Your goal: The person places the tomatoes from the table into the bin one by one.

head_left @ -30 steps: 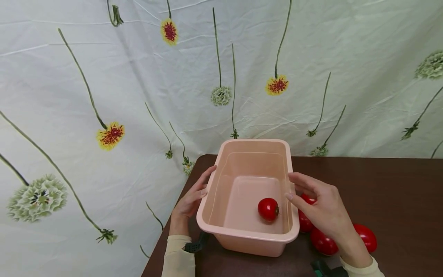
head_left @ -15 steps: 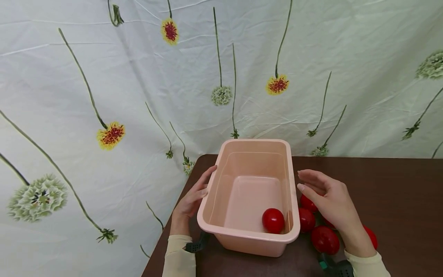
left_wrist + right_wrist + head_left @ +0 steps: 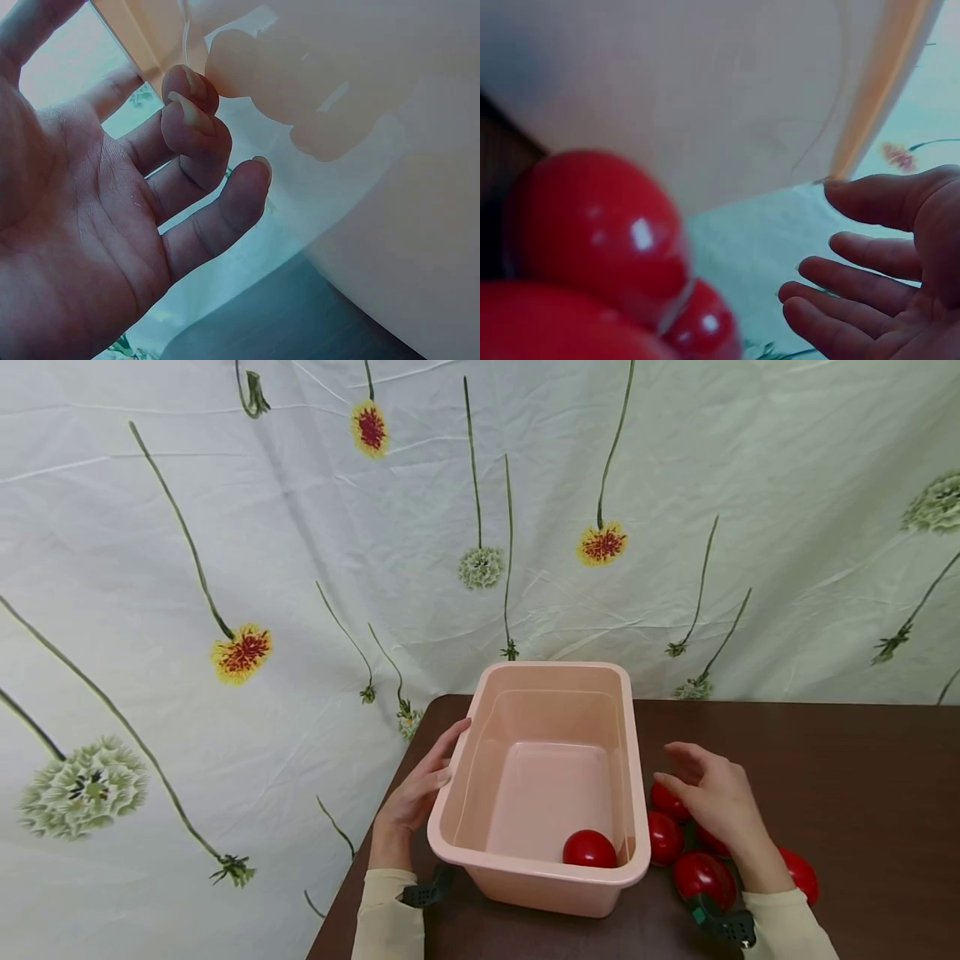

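Observation:
A pink plastic bin [image 3: 536,892] stands at the table's left side, one red tomato [image 3: 589,850] lying inside against its near end. My left hand [image 3: 411,797] rests along the bin's left side; the left wrist view shows its loosely bent fingers [image 3: 196,142] by the smooth outer wall [image 3: 390,225], gripping nothing. Just right of the bin, my right hand [image 3: 716,797] hovers over several tomatoes [image 3: 703,878]. In the right wrist view its fingers [image 3: 855,285] are spread apart from the nearest tomato [image 3: 600,232], and nothing is in them. The hand and wrist partly cover the group.
The dark brown table [image 3: 885,793] extends to the right. Behind it hangs a pale cloth [image 3: 555,485] printed with flowers. Each wrist bears a black strap [image 3: 426,895], and the right strap [image 3: 720,922] overlaps a tomato in the head view.
The tomato in the bin has rolled to the near right corner. My right hand has drawn back from the bin's right rim, moving right over the other tomatoes. The left hand stays put.

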Tool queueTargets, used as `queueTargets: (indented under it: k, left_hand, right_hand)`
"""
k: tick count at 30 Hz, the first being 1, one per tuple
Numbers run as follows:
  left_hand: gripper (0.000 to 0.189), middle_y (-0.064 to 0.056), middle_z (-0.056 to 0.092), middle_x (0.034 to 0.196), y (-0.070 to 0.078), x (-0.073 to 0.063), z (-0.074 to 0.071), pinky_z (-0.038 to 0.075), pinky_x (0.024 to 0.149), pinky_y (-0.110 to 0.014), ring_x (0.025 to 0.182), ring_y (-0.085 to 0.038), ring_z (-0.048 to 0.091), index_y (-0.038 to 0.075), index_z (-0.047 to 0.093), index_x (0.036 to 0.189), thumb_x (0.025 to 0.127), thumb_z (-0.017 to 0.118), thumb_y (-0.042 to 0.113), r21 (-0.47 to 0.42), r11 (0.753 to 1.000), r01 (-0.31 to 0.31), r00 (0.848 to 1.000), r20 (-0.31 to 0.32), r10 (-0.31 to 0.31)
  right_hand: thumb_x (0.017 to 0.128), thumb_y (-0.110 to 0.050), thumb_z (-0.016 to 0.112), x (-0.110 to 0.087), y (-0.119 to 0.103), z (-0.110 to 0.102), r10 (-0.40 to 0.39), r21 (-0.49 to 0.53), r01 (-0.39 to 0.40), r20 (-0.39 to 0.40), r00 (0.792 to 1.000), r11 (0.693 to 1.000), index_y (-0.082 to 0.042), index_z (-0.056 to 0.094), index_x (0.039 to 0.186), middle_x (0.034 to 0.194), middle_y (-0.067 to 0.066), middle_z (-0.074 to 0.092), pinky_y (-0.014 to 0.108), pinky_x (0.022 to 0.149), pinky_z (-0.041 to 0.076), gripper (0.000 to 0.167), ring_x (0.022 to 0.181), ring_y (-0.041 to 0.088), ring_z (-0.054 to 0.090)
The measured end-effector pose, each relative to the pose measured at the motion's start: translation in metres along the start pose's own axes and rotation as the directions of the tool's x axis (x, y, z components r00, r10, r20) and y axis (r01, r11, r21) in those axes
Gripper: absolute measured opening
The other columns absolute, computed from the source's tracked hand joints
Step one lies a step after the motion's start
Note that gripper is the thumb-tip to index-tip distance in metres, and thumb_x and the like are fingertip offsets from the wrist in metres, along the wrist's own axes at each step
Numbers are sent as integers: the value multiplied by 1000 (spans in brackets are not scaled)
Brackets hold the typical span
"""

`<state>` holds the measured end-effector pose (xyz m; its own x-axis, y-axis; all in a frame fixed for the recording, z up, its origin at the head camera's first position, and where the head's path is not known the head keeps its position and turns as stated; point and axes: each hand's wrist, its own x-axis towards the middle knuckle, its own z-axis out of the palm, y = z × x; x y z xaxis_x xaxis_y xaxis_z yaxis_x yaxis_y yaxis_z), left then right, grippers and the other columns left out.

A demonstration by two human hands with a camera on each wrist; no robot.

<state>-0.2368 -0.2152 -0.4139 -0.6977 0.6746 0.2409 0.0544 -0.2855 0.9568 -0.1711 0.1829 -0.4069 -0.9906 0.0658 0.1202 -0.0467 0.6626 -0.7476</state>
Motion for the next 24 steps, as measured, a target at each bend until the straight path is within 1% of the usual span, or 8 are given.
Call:
queueTargets:
  k: [7, 12, 18, 24]
  left_hand:
    - [76, -11, 62, 123, 0, 0, -1, 56, 87, -33, 107, -18, 65, 17, 11, 157, 93, 52, 25, -7, 1000, 5, 1000, -4, -5]
    - [73, -8, 63, 124, -2, 0, -2, 56, 87, -32, 107, -18, 65, 18, 12, 157, 94, 49, 23, -5, 1000, 6, 1000, -1, -6]
    - [72, -8, 62, 125, -3, 0, -3, 56, 87, -32, 108, -18, 65, 19, 12, 157, 94, 46, 21, 7, 1000, 2, 1000, 0, -2]
    - [71, -8, 62, 125, -3, 0, -3, 55, 88, -33, 108, -18, 65, 19, 11, 157, 94, 45, 21, 3, 1000, 1, 1000, -1, -1]
  right_hand:
    - [86, -23, 72, 5, 17, 8, -3, -53, 4, 35, 999, 999, -1, 52, 134, 133, 30, 56, 53, 90, 52, 57, 112, 44, 61]
    - [85, -24, 73, 7, 26, 8, -1, -69, 5, 60, 998, 998, -2, 52, 135, 133, 29, 56, 57, 92, 50, 59, 113, 44, 58]
    - [83, -28, 74, 9, 33, 7, 39, -111, -26, 118, 992, 994, 0, 51, 135, 133, 31, 53, 63, 94, 44, 64, 116, 46, 51]
    - [81, -25, 76, 12, 34, 8, 21, -191, 6, 143, 989, 982, 3, 51, 134, 130, 33, 54, 64, 92, 45, 66, 113, 48, 53]
